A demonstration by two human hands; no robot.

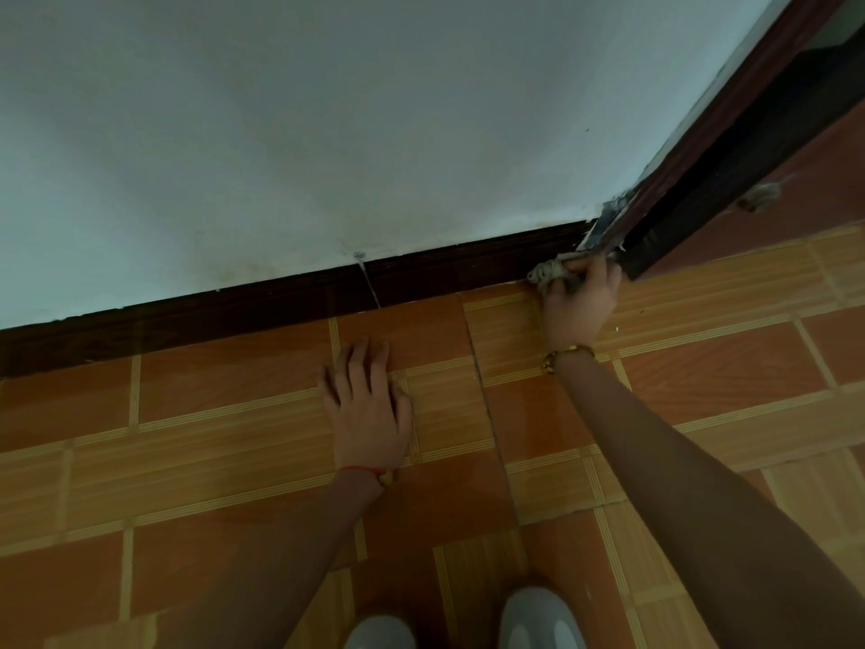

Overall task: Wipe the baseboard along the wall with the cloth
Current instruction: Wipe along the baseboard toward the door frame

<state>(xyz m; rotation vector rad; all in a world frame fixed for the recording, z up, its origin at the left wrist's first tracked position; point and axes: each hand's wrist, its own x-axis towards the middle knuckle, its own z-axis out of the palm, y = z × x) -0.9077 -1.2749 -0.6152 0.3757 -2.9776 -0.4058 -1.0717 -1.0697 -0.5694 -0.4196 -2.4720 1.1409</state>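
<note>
Gripping the cloth (pixel 550 274), right hand (pixel 578 302) bunches it against the right end of the baseboard (pixel 290 311), where it meets the door frame (pixel 730 147); left hand (pixel 367 409) lies flat, fingers straight, on the floor (pixel 210 442) as a prop. Risk: the wadded cloth may snag on the rough frame corner or ride only the lower edge, skipping the top lip. The long reach could also shift weight so the propping palm slides on the tile.

Showing: wall (pixel 327 133) in pale grey-white, baseboard (pixel 281 306) in dark brown, floor tiles (pixel 210 437) alternating orange-brown with tan striped bands, cloth (pixel 547 276) in mottled grey, door frame (pixel 730 133) in reddish-brown, shoes (pixel 538 620) in light grey, wrist string (pixel 362 470) in red, bracelet (pixel 566 356) in gold.
</note>
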